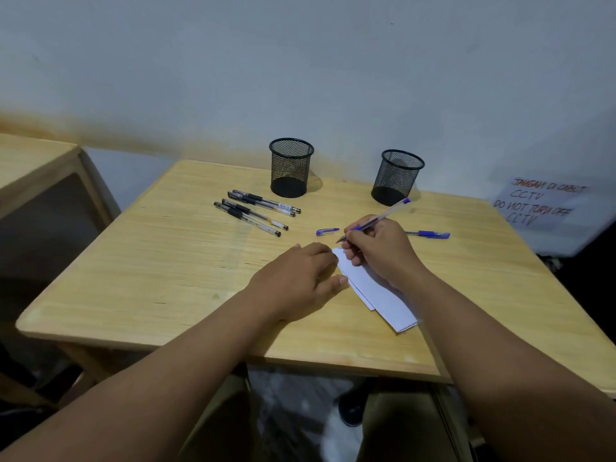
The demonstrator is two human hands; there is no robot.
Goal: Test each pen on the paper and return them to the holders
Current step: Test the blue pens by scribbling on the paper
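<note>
My right hand (380, 251) grips an uncapped blue pen (390, 211), its tip pointing down-left just past the far end of a folded white paper (380, 295). My left hand (296, 278) lies flat on the table, fingers touching the paper's left edge. The pen's blue cap (327, 231) lies loose near the tip. A second, capped blue pen (430, 234) rests to the right behind my right hand. Several black pens (256, 211) lie side by side at the left. Two black mesh holders, one left (290, 168) and one right (396, 177), stand upright and look hollow near the wall.
The wooden table (166, 261) stands against a pale wall. A second wooden table (33, 161) is at the far left with a gap between. A handwritten CCTV notice (540, 203) hangs at the right. The floor and a dark shoe show below the front edge.
</note>
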